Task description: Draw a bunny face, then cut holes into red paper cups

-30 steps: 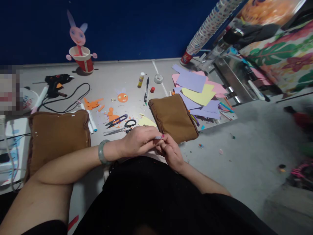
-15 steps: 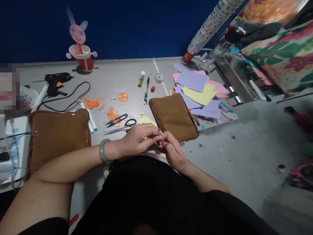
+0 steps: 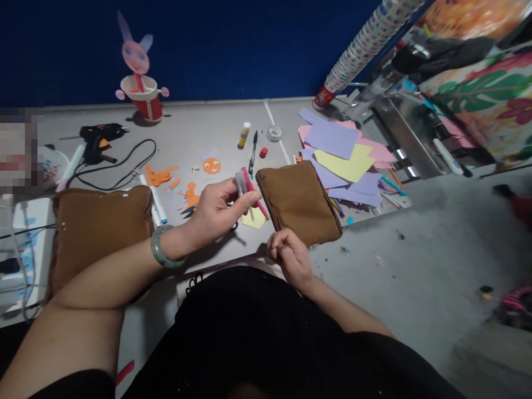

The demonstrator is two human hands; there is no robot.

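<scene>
Our left hand (image 3: pixel 216 213) is closed on a slim pink pen (image 3: pixel 245 173) and a pale translucent pen (image 3: pixel 239 184), pinched side by side beneath the thumb. Both slant: their upper ends point toward the blue wall (image 3: pixel 233 52), their lower ends back toward us and to the right, over a yellow paper scrap (image 3: pixel 258 220) and left of a brown fabric pad (image 3: pixel 301 202). Our right hand (image 3: pixel 290 257), fingers curled in, is apart from the pens, by the pad's near edge; we cannot tell whether it grips anything.
</scene>
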